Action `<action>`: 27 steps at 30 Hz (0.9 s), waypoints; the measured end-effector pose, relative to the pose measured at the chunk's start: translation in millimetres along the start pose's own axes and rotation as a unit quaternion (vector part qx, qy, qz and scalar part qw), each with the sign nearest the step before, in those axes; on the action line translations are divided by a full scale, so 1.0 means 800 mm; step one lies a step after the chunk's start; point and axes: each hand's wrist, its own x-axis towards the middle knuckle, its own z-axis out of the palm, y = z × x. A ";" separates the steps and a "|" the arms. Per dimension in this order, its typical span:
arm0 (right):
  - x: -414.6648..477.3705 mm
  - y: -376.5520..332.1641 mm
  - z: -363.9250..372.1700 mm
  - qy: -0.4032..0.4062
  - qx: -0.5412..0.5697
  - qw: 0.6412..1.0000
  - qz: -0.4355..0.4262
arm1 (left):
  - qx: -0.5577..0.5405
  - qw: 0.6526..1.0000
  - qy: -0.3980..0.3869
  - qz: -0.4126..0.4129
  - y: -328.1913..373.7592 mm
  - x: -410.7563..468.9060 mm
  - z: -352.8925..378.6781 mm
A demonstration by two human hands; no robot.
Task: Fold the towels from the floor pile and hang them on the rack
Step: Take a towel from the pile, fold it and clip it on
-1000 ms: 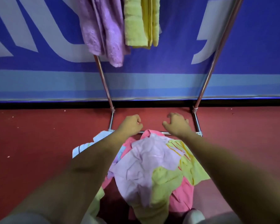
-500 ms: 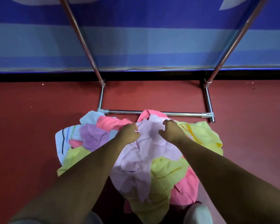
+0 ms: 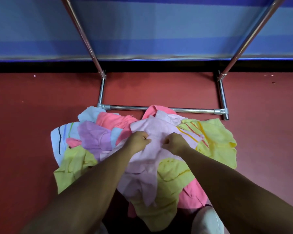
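From the head camera, my left hand (image 3: 137, 143) and right hand (image 3: 174, 143) sit close together on the crumpled pale lilac cloth towel (image 3: 142, 168). It tops the heap of coloured towels (image 3: 216, 141) on the red floor (image 3: 24, 132), near the chrome rack's base bar (image 3: 125, 108). Both sets of fingers are curled tight, pinching its fabric.

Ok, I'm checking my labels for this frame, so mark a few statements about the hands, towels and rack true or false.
1. The left hand and right hand both grip the lilac towel. True.
2. The pile lies on a red floor. True.
3. The rack's floor bar is fully hidden. False: most of the floor bar shows; only a pink towel overlaps its middle.
4. The striped white towel is at the pile's right edge. False: the striped white towel is at the left edge.
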 end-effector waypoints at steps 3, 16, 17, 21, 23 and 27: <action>-0.013 -0.017 -0.030 0.031 0.050 0.998 -0.019 | -0.095 0.995 0.018 0.005 0.021 -0.009 -0.031; -0.225 -0.164 -0.188 0.144 0.212 0.951 -0.174 | -0.345 0.920 0.127 0.138 0.172 -0.183 -0.191; -0.247 -0.175 -0.196 0.157 0.223 0.943 -0.193 | -0.366 0.908 0.138 0.152 0.179 -0.202 -0.202; -0.329 -0.207 -0.215 0.196 0.252 0.913 -0.253 | -0.465 0.851 0.134 0.205 0.199 -0.276 -0.230; -0.360 -0.216 -0.216 0.195 0.282 0.899 -0.271 | -0.491 0.832 0.132 0.220 0.206 -0.308 -0.234; -0.394 -0.218 -0.192 0.205 0.320 0.882 -0.278 | -0.503 0.823 0.125 0.234 0.200 -0.354 -0.230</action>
